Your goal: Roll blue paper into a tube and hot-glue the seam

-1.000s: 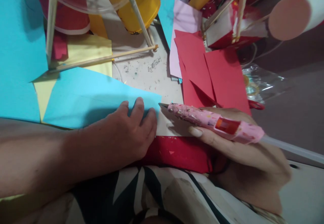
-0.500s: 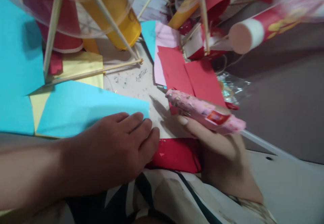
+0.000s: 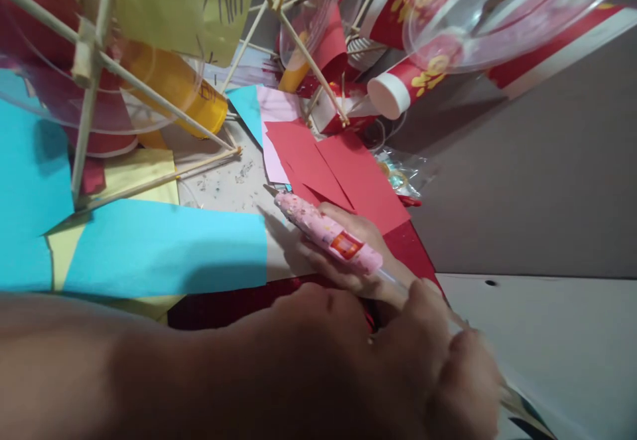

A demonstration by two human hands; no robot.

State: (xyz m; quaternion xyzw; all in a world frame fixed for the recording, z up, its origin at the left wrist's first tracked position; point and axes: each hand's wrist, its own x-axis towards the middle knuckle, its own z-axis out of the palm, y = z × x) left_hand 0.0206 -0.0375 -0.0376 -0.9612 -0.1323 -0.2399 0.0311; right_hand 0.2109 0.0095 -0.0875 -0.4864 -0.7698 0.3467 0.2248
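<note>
A pink glue gun [image 3: 321, 231] lies in my right hand [image 3: 355, 281], fingers wrapped round it from below. Its metal tip points left, toward the tabletop. A clear glue stick [image 3: 394, 282] comes out of its back end. My left hand [image 3: 398, 354] crosses in front of my body, its fingers closed round the glue stick behind the gun. Part of that grip is hidden by the hand itself. Left of the tip lies a blue paper sheet [image 3: 189, 247]. Red paper pieces [image 3: 338, 174] lie just beyond the gun.
A wooden stick frame [image 3: 164, 178] with clear plastic rounds stands at the left. Behind it are an orange cup [image 3: 209, 108] and a yellow paper [image 3: 223, 8] with black drawing. Red-and-white paper cups [image 3: 398, 91] hang at the upper right. A small plastic bag [image 3: 405, 171] lies by the wall.
My left hand has left the blue paper and moved right to the glue stick. The glue gun and right hand now appear further left; the view has shifted.
</note>
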